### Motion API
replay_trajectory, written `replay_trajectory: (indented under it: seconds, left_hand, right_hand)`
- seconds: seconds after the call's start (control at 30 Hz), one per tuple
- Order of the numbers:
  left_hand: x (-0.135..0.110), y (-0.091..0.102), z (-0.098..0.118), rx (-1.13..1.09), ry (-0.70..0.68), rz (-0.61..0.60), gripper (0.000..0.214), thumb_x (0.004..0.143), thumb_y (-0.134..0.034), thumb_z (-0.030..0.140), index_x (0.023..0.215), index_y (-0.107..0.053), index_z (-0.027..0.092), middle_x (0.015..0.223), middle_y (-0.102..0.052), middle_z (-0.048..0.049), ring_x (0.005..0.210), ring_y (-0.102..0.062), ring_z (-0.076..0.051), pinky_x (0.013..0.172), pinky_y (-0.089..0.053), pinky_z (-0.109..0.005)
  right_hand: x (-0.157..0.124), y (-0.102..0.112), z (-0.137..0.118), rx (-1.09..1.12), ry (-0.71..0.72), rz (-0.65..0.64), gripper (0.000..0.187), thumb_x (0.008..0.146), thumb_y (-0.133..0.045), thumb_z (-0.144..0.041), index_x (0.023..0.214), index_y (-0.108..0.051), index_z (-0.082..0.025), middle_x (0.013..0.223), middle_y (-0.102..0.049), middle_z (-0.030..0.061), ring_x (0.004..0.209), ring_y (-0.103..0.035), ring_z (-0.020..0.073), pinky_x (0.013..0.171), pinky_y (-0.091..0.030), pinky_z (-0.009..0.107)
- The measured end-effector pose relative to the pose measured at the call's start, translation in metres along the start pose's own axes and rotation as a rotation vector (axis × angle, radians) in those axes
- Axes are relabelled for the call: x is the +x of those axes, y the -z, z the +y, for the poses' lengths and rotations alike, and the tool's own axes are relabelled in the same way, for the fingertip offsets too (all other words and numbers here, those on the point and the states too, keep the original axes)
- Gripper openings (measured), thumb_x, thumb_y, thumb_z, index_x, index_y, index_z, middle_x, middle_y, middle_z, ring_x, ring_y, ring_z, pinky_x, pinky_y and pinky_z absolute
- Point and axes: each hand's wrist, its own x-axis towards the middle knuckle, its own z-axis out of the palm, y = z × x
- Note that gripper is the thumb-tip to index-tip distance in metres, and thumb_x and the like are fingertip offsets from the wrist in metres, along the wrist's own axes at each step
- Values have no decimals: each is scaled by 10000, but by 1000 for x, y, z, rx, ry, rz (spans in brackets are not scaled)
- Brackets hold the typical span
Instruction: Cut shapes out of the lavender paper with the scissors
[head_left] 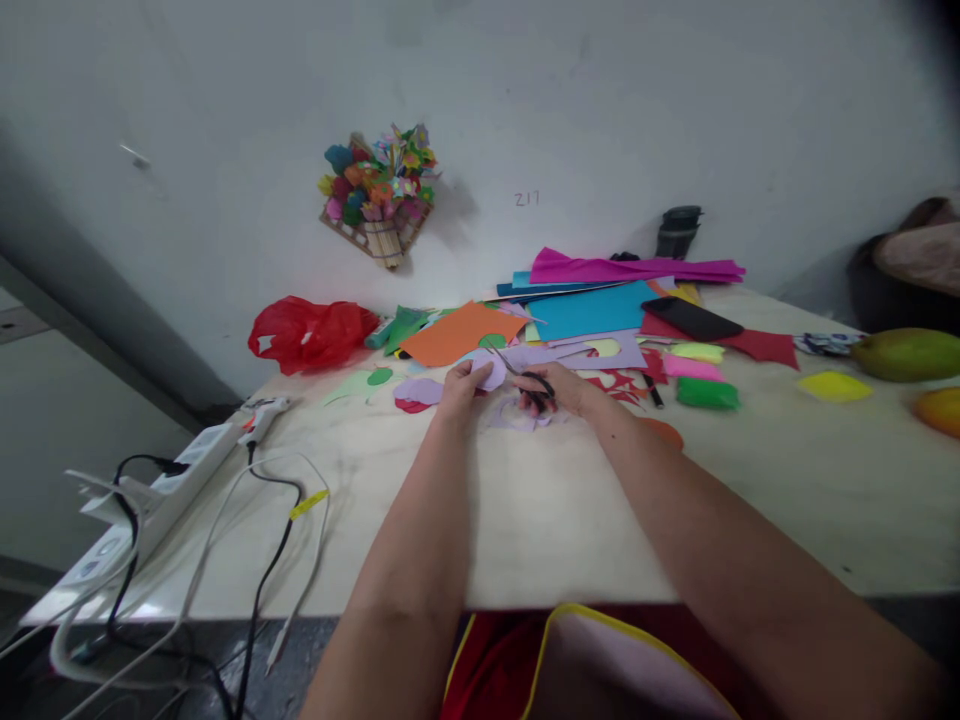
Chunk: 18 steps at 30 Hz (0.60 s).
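Observation:
My left hand (463, 388) pinches a rounded piece of light purple paper (491, 376) above the table. Closed around the black handles of a pair of scissors (536, 384) is my right hand (553, 388). The scissor blades point up and to the left, close to the edge of the purple paper; whether they touch it I cannot tell. Light purple scraps (519, 416) lie below my hands. Left of my left hand rest cut purple shapes (418, 391), with a red piece under them.
Coloured sheets, among them an orange one (461, 335) and a blue one (589, 310), lie behind my hands. A black phone (692, 318) rests on red paper. At left are a red plastic bag (311, 333), a power strip (172, 490) and cables. A mango (907, 355) lies right.

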Motion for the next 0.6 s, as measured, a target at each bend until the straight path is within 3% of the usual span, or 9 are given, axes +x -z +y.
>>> replay_trajectory:
  seconds: [0.33,0.6]
  left_hand:
    - [-2,0,2,-124,49,-52,380,487,-957,262,746,-708,136,714,-751,-66,629,-699,-190,616,-559,-282]
    - [-4,-3,3,-160,67,-18,302,548,-931,177,726,-692,125,666,-721,-66,619,-693,-194,656,-568,-307]
  right_hand:
    - [0,1,-1,4,-40,10,275,821,-766,-348,718,-594,-159,500,-614,-6,328,-483,74,291,-247,185]
    - [-3,-1,-5,-7,-72,23,291,843,-751,-361,722,-570,-168,489,-584,-23,323,-455,67,304,-250,191]
